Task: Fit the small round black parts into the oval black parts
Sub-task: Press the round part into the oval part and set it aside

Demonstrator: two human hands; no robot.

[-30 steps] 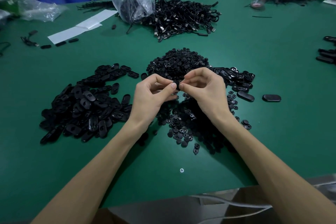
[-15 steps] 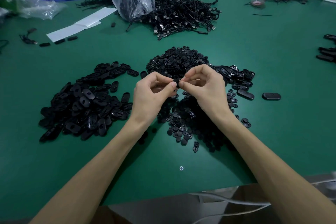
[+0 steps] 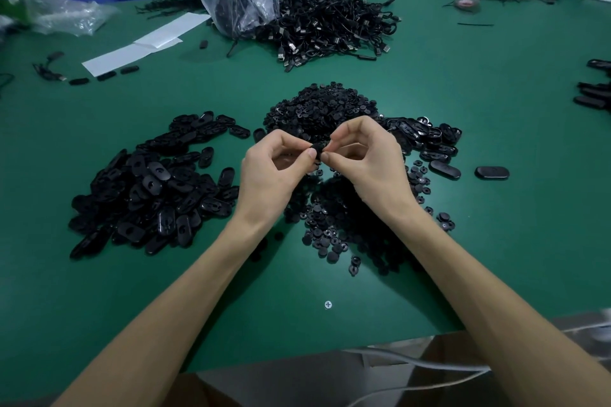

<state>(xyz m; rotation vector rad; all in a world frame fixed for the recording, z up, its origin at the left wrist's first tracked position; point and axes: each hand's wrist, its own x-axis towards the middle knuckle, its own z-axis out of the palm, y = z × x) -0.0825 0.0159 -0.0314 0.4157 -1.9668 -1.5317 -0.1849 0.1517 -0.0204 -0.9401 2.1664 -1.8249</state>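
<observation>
The left hand (image 3: pixel 274 175) and right hand (image 3: pixel 370 165) meet, both pinching one black part (image 3: pixel 318 151). From them, ovals (image 3: pixel 148 195) heap at nine o'clock, rounds (image 3: pixel 330 228) at six.

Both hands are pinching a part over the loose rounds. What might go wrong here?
1. The black part is held only by fingertips of the left hand and right hand; a slip would likely drop it among the loose round parts below, all black alike.
2. Fingers hide the joint, so a half-seated fit might pass unnoticed.
</observation>
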